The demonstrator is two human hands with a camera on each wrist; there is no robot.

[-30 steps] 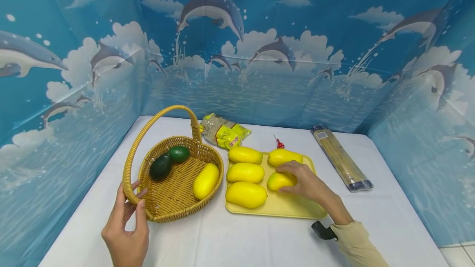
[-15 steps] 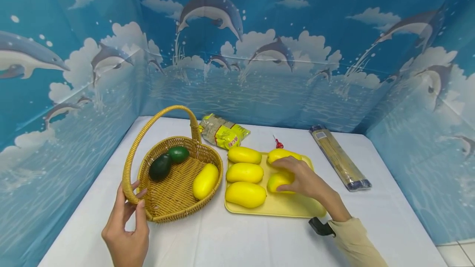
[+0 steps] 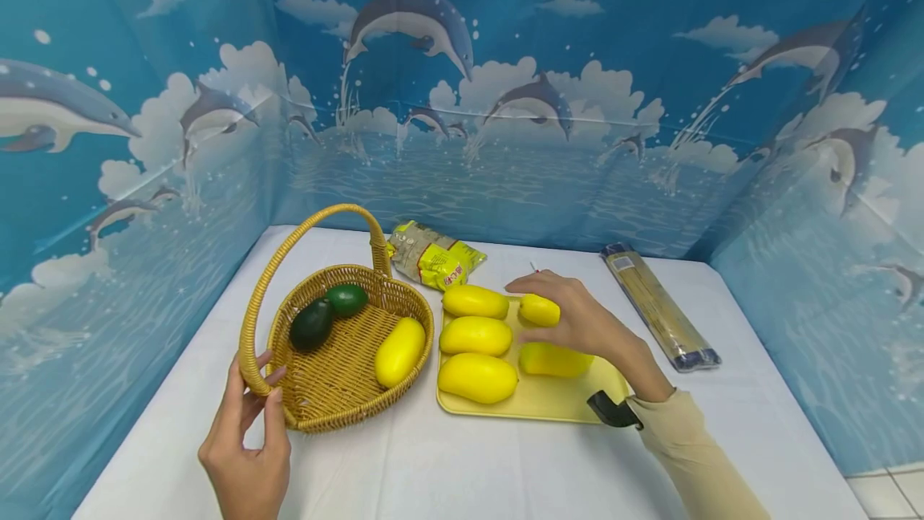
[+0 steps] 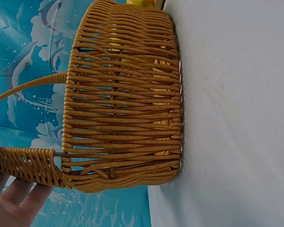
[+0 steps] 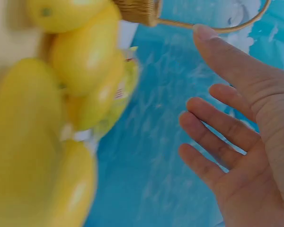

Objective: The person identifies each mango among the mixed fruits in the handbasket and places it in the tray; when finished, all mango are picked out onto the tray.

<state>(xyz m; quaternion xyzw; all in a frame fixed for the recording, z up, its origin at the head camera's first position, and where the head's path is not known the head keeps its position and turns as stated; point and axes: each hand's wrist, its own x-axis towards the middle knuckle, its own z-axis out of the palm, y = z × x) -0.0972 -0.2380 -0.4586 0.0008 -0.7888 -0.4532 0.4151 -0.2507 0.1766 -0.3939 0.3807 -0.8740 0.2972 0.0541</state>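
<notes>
My left hand (image 3: 249, 452) grips the handle base of a wicker basket (image 3: 339, 379) at its near left side; the left wrist view shows the fingers behind the handle (image 4: 28, 163). Inside the basket lie a yellow mango (image 3: 400, 353) and two dark green avocados (image 3: 313, 326). My right hand (image 3: 581, 315) hovers over the yellow tray (image 3: 541, 406), fingers spread and holding nothing. Below it lies a mango (image 3: 554, 359); another mango (image 3: 539, 309) at the back is partly hidden by the hand. Three more mangoes (image 3: 476, 335) form a column on the tray's left half.
Behind the tray and basket lies a yellow-printed snack bag (image 3: 436, 255). A long clear package of thin sticks (image 3: 658, 307) rests at the right. The white stick of a lollipop (image 3: 534, 266) shows behind my right hand. A dolphin-print curtain (image 3: 462, 175) encloses the table.
My right hand has come off the near right mango and moved up and back over the tray. That mango stays on the tray. My left hand keeps its grip on the basket.
</notes>
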